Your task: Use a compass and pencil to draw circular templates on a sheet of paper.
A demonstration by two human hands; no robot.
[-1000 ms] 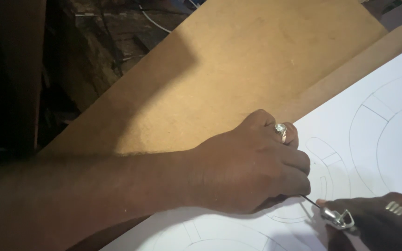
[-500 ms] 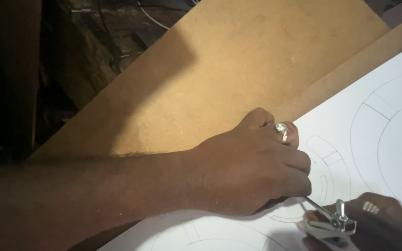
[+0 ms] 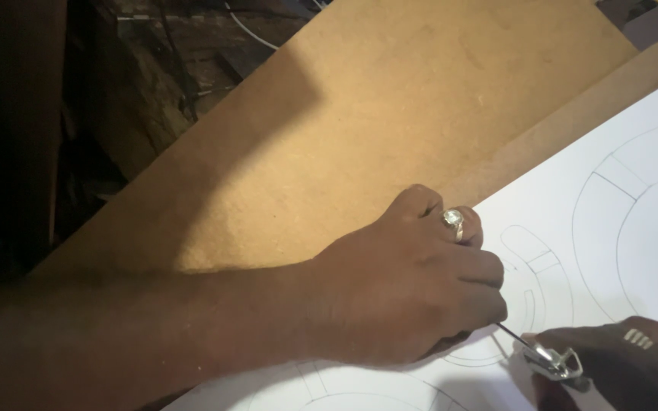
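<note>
My left hand (image 3: 413, 281) rests as a closed fist on a white sheet (image 3: 634, 228) bearing pencilled arcs and ring segments. It wears a silver ring (image 3: 453, 221). A thin metal rod (image 3: 513, 336) comes out from under its fingers and runs to a small shiny metal clamp piece (image 3: 554, 362). My right hand (image 3: 618, 369), at the bottom right corner, grips that clamp piece against the paper. Whether the left fingers pinch the rod's end or only cover it is hidden by the fist.
The sheet lies on a large brown fibreboard (image 3: 390, 114), with a second board edge (image 3: 595, 99) under the paper's upper side. Beyond the boards, at the left and top, is dark clutter with a white cable (image 3: 249, 27).
My right hand and the clamp piece shifted slightly left along the paper and back a little. The left fist has stayed in place.
</note>
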